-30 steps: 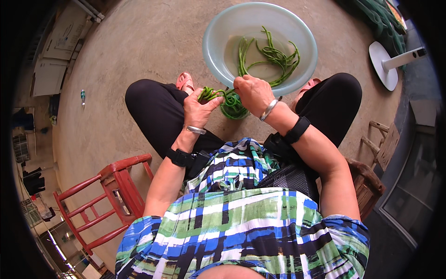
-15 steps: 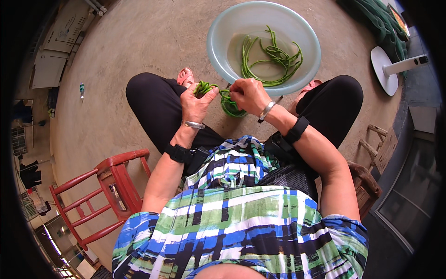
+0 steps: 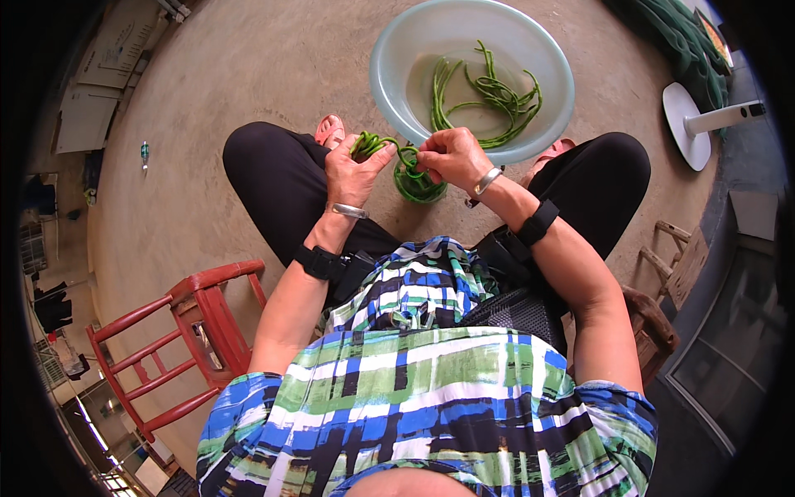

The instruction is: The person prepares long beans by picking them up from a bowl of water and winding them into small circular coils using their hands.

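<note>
A coiled bundle of green long beans (image 3: 370,146) is gripped by my left hand (image 3: 351,176), fingers wrapped round it and thumb along its side. My right hand (image 3: 457,159), just to the right, pinches a strand that loops out of the bundle. Under the two hands, on the floor, stands a small green see-through container (image 3: 421,192); the hands and beans partly cover its top. Beyond my hands is a wide pale-blue basin (image 3: 387,91) with more loose long beans (image 3: 502,98) lying in its bottom.
A red wooden chair (image 3: 175,331) stands at my left, a wooden stool (image 3: 681,265) at my right. A white round-based stand (image 3: 689,141) and dark green netting (image 3: 675,41) are at the far right. A small bottle (image 3: 145,156) lies on the concrete floor to the left.
My right hand has shifted slightly right and its fingers have turned as it pinches the strand. My left hand keeps its grip on the bundle. More of the green container shows.
</note>
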Available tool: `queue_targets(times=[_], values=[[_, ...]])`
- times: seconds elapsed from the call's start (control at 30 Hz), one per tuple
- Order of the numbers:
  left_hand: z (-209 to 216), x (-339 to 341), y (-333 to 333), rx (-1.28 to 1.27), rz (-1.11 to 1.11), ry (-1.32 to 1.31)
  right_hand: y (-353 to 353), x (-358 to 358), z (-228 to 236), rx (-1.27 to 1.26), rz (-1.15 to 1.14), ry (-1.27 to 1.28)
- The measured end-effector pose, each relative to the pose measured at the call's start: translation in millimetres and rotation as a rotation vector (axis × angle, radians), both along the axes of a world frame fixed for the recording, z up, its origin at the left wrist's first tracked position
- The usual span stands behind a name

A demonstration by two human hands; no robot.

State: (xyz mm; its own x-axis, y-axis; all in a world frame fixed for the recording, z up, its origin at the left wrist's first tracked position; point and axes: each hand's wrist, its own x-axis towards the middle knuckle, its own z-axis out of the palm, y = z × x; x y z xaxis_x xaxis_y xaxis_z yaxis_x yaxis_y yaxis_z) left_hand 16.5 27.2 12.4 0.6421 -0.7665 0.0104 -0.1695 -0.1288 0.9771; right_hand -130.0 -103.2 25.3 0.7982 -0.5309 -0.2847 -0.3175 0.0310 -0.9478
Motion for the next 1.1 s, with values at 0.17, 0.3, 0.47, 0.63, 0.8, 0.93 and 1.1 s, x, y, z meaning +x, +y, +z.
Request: queue_targets(times=[0.17,0.3,0.47,0.63,0.8,0.93,1.1], values=[[4,-6,-1,-0.05,0.017,0.102,4,-2,7,-0.208,0.055,0.069],[9,-9,0,-0.007,-0.005,0.05,19,-1,-10,-0.671,0.119,0.113],[12,-10,1,0.051,-0.048,-0.007,23,-3,5,-0.813,0.066,0.091],[21,-19,-2,0.018,-0.057,0.102,16,-5,-5,-0.676,0.145,0.068],[30,-23,-6,-0.05,-0.087,0.265,18,-3,-6,-0.703,0.123,0.035],[38,-31,-7,-0.05,-0.116,0.277,23,2,0,-0.722,0.077,0.187],[27,-32,-3,0.14,-0.15,0.24,14,-1,-10,-0.593,-0.012,-0.035]])
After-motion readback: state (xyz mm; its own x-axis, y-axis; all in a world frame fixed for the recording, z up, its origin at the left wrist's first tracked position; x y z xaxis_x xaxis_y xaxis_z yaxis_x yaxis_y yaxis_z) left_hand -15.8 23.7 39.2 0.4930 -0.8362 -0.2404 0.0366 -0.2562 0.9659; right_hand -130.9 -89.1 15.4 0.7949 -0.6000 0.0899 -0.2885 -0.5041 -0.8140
